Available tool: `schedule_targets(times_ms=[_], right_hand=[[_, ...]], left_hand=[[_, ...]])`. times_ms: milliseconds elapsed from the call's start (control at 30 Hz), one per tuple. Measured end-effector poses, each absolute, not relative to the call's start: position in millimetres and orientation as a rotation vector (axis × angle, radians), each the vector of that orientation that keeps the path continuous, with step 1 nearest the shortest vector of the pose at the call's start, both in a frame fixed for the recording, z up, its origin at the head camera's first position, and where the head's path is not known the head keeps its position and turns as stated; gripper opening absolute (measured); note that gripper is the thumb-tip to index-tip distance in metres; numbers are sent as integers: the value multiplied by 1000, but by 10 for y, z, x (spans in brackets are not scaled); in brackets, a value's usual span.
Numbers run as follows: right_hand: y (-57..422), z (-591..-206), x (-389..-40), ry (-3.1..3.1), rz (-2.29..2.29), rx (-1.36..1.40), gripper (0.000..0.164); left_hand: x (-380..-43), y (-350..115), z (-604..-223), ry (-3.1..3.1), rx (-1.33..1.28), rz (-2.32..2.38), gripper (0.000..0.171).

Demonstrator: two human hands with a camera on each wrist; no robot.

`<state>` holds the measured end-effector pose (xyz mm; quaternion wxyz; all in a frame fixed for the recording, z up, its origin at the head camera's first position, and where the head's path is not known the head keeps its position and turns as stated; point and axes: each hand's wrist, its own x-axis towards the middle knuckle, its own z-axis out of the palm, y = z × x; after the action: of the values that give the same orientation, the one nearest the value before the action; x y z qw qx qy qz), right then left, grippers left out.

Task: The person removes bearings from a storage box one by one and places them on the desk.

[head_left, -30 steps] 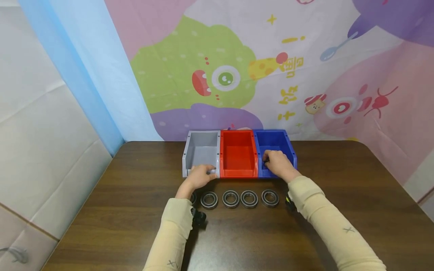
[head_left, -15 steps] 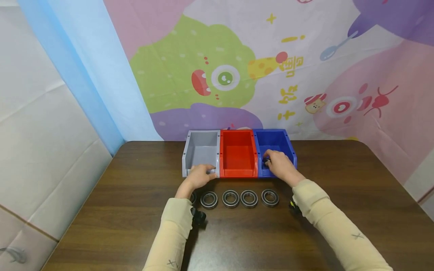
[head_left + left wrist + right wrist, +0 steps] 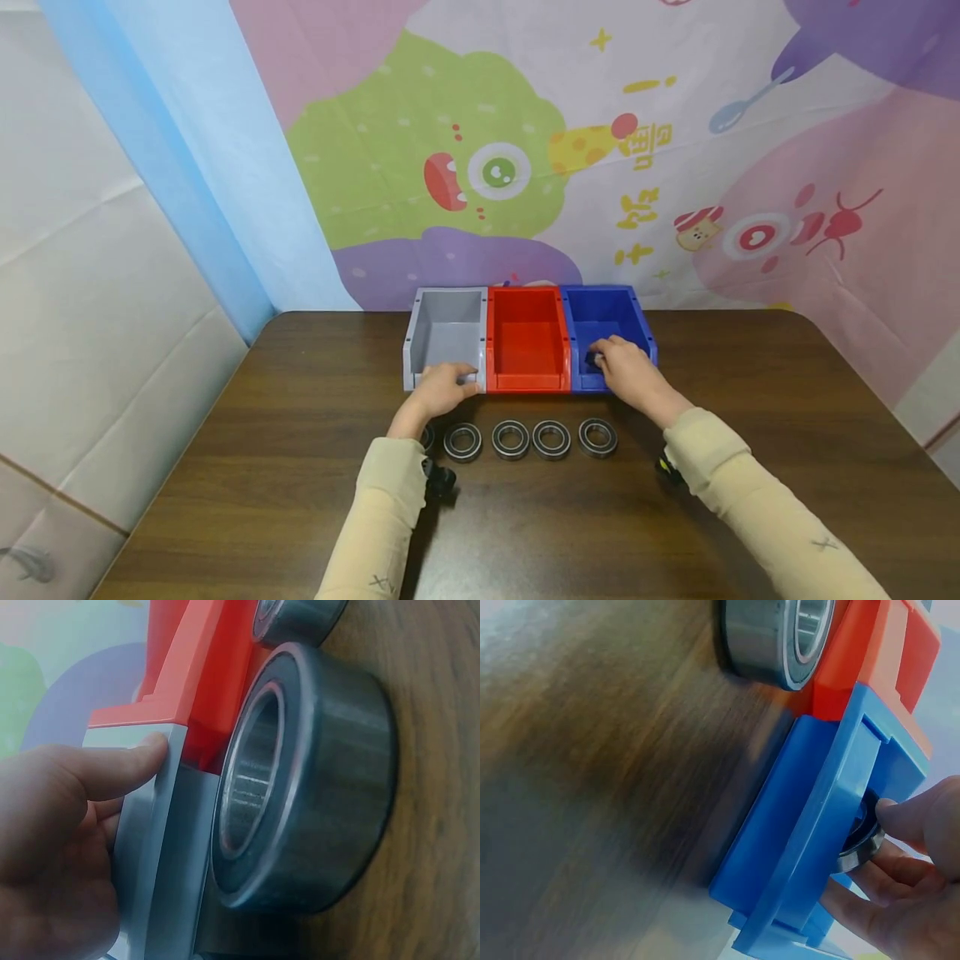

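My left hand point(image 3: 441, 390) holds the front edge of the grey bin point(image 3: 450, 310). Its thumb lies on the corner beside the red bin point(image 3: 525, 304), with the fingers curled behind the lip in the left wrist view. Inside the blue bin point(image 3: 600, 302), near its front left, my right hand point(image 3: 630, 371) pinches a ball bearing point(image 3: 861, 853) between thumb and fingers. The bin's front lip covers part of this tilted ring. A row of several bearings point(image 3: 510, 456) lies flat before the bins, the leftmost partly hidden by my left wrist.
The three bins stand side by side at the back of the wooden table point(image 3: 525, 533), against a printed cartoon curtain point(image 3: 420, 108). In the left wrist view a large bearing point(image 3: 341, 780) sits close to the grey bin's front.
My right hand, with the bearing, has shifted slightly right and nearer inside the blue bin, its forearm swinging right. The left hand and the row of bearings have stayed put.
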<state>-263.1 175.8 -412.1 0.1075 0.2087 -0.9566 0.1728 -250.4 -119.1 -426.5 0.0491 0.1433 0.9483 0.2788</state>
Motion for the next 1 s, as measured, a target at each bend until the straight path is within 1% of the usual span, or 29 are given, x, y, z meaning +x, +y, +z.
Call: schedule_targets(times_ms=[200, 567, 1000], right_hand=[[1792, -4112, -2560, -2751, 540, 644, 17], [1895, -4096, -2404, -2653, 562, 641, 22], [2045, -4072, -2158, -2631, 585, 635, 22]], left_hand=[[-2499, -1199, -4250, 2886, 431, 856, 36], [-2510, -1192, -4268, 2891, 446, 875, 36], [-2519, -1204, -4283, 2883, 443, 870, 37]])
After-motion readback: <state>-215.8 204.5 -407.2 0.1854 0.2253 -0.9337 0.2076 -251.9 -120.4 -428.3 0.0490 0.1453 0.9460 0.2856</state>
